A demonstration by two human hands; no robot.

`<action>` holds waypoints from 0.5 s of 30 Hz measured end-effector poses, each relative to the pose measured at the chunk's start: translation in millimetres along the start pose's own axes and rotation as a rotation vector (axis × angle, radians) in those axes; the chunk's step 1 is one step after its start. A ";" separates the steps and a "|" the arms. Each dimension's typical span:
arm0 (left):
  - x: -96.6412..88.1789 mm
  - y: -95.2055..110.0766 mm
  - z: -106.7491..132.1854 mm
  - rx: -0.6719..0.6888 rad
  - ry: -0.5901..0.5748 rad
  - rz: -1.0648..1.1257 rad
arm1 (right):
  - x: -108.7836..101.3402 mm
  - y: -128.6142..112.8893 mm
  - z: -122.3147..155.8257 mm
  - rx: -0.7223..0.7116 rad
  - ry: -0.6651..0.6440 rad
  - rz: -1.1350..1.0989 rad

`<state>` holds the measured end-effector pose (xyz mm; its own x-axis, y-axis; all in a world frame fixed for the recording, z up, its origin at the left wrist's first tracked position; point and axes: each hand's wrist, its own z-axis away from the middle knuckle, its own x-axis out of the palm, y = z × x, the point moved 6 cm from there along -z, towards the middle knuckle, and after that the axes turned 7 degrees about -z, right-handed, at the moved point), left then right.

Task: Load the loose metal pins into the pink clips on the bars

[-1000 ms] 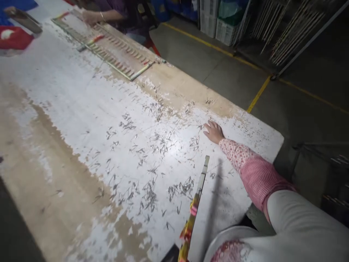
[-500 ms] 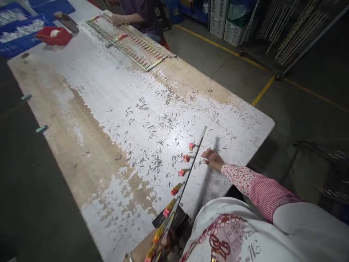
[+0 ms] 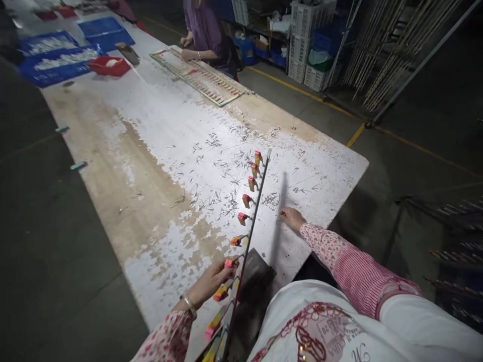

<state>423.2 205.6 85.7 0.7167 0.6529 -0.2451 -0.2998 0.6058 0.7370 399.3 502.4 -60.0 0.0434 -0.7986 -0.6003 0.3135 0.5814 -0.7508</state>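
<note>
My left hand (image 3: pixel 216 279) grips a long thin metal bar (image 3: pixel 253 216) near its lower part. The bar stands on edge, tilted away from me over the table, and carries several small pink-and-yellow pieces (image 3: pixel 247 200) sticking out to its left. My right hand (image 3: pixel 291 218) rests fingers-down on the worn white tabletop (image 3: pixel 158 151), just right of the bar's shadow, among scattered small metal bits (image 3: pixel 226 201). It holds nothing that I can see. A dark block (image 3: pixel 256 274) lies under the bar near the table's front edge.
Another person in purple (image 3: pixel 206 30) works at a long rack of pieces (image 3: pixel 199 78) at the far side. A red tray (image 3: pixel 108 65) and blue trays (image 3: pixel 53 55) sit far left. White crates (image 3: pixel 311 45) and metal racks (image 3: pixel 392 45) stand beyond the table.
The bar has risen further into view and moved forward over the table, showing more pieces. My left hand is now visible gripping it. My right hand pulled back toward me from the far edge.
</note>
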 end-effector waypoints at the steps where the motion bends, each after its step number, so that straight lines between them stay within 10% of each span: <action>1: -6.0 1.5 1.3 -0.002 0.010 -0.028 | -1.0 -1.3 6.1 0.019 0.024 -0.086; 7: -50.0 34.2 -19.1 0.117 0.085 -0.054 | -18.1 -26.9 26.3 0.075 0.117 -0.621; 15: -111.4 140.7 -91.6 0.457 0.391 0.165 | -65.2 -110.9 19.6 0.001 0.020 -1.208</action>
<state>243.5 259.8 159.0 0.3744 0.8918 -0.2541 -0.0246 0.2834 0.9587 380.3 487.0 67.7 -0.2929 -0.8244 0.4843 0.1421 -0.5384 -0.8306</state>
